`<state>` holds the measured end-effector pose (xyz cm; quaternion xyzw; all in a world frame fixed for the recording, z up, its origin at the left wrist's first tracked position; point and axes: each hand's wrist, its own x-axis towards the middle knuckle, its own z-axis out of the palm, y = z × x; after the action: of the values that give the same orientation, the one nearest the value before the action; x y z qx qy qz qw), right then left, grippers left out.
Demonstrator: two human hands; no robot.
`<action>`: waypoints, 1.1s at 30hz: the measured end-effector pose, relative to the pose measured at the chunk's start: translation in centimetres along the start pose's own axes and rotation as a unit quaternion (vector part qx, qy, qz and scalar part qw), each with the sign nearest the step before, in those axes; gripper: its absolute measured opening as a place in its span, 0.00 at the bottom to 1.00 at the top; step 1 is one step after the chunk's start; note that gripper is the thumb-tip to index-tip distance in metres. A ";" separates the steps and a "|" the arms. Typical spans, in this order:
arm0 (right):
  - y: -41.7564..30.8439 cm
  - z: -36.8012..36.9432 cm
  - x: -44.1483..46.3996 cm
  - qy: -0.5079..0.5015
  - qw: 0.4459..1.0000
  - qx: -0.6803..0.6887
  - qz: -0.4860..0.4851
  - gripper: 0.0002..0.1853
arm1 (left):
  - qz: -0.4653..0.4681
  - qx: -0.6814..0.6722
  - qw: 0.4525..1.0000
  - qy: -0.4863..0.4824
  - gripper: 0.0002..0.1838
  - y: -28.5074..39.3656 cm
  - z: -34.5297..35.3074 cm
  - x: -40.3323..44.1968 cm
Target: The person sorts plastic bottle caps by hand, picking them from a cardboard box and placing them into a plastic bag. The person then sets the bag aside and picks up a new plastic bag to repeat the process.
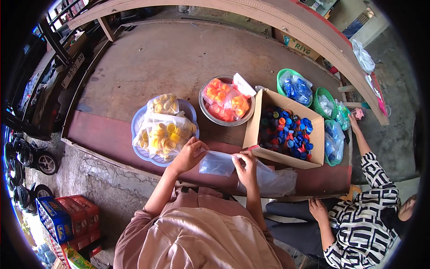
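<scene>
A small clear plastic bag (216, 165) hangs flat between my hands, just over the near edge of the table. My left hand (188, 154) pinches its upper left corner. The upper right of the bag is held between the fingertips of my right hand (246, 167). More clear plastic bags (277, 181) lie on the table edge right of my right hand. Close to my left hand is a pale blue tray (193, 117) with bags of yellow and cream bottle caps (165, 138). A cardboard box (290, 158) of blue, red and black caps (291, 133) stands beyond my right hand.
A metal bowl (202, 109) holds bagged orange caps (224, 99). Green baskets (280, 77) with bagged caps stand at the right. There a co-worker in a patterned top (365, 224) reaches toward a green bag (342, 115). A wooden rail (215, 5) crosses the far side.
</scene>
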<state>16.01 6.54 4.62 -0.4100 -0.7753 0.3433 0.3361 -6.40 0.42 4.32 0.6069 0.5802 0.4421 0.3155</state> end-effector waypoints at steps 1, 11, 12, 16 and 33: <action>0.7 0.3 0.1 0.015 0.999 -0.005 -0.040 0.08 | 0.001 -0.006 1.000 0.006 0.08 -0.1 0.1 -0.1; 3.5 1.6 -1.1 -0.012 0.955 0.264 0.134 0.10 | -0.097 -0.170 0.981 0.007 0.07 -1.4 0.7 -0.4; 3.4 1.5 -1.1 -0.024 0.953 0.266 0.142 0.11 | -0.099 -0.168 0.981 -0.004 0.08 -1.8 0.9 -0.5; 2.2 1.3 -0.9 -0.030 0.978 0.188 0.087 0.10 | -0.114 -0.132 0.983 -0.056 0.10 -0.8 0.1 -0.5; 2.9 1.7 -1.4 -0.007 0.966 0.215 0.142 0.08 | -0.116 -0.088 0.989 -0.036 0.07 -0.6 0.2 -0.8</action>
<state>16.41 6.15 1.05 -0.4316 -0.6197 0.5485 0.3589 -6.40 -0.26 3.53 0.5208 0.5935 0.4299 0.4379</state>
